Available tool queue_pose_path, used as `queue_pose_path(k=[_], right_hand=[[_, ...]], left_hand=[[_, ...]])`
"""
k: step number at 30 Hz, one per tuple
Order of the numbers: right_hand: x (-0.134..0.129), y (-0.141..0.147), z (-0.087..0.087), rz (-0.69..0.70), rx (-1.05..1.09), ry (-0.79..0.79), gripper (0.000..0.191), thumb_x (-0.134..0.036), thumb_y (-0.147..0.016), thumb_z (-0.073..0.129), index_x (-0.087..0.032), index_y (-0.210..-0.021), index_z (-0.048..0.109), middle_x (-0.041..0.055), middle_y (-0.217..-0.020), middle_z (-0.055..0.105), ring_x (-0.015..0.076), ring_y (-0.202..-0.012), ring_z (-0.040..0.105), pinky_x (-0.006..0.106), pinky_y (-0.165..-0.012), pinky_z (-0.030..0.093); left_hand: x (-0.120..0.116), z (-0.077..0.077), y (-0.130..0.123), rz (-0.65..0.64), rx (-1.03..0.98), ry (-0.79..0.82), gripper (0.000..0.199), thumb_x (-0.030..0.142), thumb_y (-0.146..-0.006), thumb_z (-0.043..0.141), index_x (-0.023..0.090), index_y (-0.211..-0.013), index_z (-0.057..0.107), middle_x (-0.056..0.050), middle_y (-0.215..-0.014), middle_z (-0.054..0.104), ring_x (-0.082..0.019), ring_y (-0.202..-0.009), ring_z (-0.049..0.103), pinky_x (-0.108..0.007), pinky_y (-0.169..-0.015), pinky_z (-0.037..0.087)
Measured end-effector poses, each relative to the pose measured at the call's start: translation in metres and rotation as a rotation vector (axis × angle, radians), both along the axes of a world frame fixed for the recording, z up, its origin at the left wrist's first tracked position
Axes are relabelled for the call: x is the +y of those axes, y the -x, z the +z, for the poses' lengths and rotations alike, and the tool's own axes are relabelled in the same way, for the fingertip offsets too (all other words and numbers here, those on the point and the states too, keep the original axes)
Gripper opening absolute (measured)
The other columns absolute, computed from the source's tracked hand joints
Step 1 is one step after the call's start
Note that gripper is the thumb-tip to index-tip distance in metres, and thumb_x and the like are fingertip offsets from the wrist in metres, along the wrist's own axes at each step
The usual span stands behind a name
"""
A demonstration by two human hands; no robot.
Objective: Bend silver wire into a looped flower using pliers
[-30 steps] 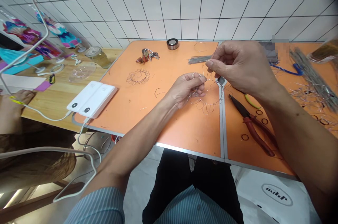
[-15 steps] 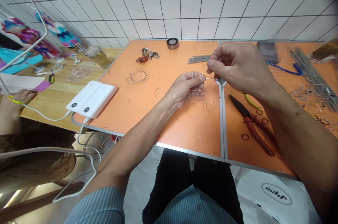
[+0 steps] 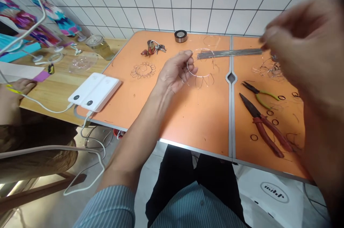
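My left hand pinches a thin wire ring with small loops along its edge, held above the orange table. My right hand is raised at the right, blurred, with thumb and fingers pressed together; what it holds, if anything, is too small to make out. Behind the ring lies a bundle of straight wires. Left of my left hand, a looped wire ring rests on the table. Red-handled pliers and green-handled pliers lie at the right.
Keys and a roll of tape sit near the tiled wall. A white double device with cables is at the left table edge. Another person's hand rests on the wooden table. Small dark rings lie around the pliers.
My right hand has moved away from the wire ring, up and to the right. My left hand still holds the ring, now slightly further left and higher. The view has shifted a little.
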State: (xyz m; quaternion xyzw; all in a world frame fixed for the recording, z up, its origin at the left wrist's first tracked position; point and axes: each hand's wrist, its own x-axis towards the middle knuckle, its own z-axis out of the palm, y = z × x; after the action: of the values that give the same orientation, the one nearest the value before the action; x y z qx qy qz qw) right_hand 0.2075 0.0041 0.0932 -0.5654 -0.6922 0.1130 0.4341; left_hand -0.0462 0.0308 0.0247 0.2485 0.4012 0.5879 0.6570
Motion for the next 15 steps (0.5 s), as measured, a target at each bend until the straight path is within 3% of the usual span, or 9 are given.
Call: queue_pose_path(k=[2,5,8,11,15], right_hand=[[0.007,0.011,-0.019,-0.017,-0.149,0.213,0.011,-0.019,-0.094,0.073,-0.026,-0.090,0.081,0.0044,-0.085,0.080,0.0247,-0.087,0.075,0.041,-0.078,0.051],[0.018,0.043,-0.053,0.158,-0.438,0.457,0.016,-0.023,-0.099,0.071,-0.023,-0.088,0.082,0.0048,-0.093,0.085,0.0253,-0.092,0.077,0.038,-0.080,0.051],[0.024,0.076,-0.079,0.208,-0.723,0.522,0.024,-0.033,-0.106,0.064,-0.021,-0.094,0.082,0.0113,-0.098,0.085,0.0286,-0.093,0.077,0.039,-0.074,0.047],[0.026,0.095,-0.090,0.220,-0.823,0.553,0.020,-0.031,-0.104,0.065,-0.020,-0.104,0.082,0.0154,-0.110,0.086,0.0318,-0.098,0.078,0.039,-0.070,0.044],[0.025,0.101,-0.091,0.202,-0.895,0.571,0.023,-0.018,-0.099,0.063,-0.020,-0.112,0.081,0.0161,-0.115,0.085,0.0328,-0.104,0.078,0.039,-0.074,0.045]], left_hand=[[0.004,0.003,0.007,0.076,-0.048,-0.018,0.026,0.028,-0.098,0.091,0.021,-0.089,0.068,0.007,-0.069,0.067,-0.005,-0.056,0.064,-0.016,-0.069,0.064],[0.009,0.003,0.014,0.139,-0.077,-0.031,0.024,0.027,-0.098,0.091,0.022,-0.090,0.069,0.007,-0.070,0.068,-0.005,-0.058,0.067,-0.016,-0.071,0.065],[0.011,-0.001,0.015,0.145,-0.091,-0.049,0.026,0.026,-0.096,0.093,0.022,-0.087,0.069,0.006,-0.070,0.068,-0.005,-0.058,0.066,-0.017,-0.073,0.064],[0.014,-0.007,0.014,0.127,-0.105,-0.064,0.031,0.028,-0.093,0.096,0.022,-0.083,0.067,0.006,-0.070,0.069,-0.005,-0.057,0.064,-0.017,-0.072,0.063],[0.019,-0.015,0.010,0.104,-0.137,-0.069,0.032,0.030,-0.091,0.097,0.022,-0.084,0.067,0.006,-0.069,0.069,-0.005,-0.056,0.062,-0.019,-0.072,0.063]])
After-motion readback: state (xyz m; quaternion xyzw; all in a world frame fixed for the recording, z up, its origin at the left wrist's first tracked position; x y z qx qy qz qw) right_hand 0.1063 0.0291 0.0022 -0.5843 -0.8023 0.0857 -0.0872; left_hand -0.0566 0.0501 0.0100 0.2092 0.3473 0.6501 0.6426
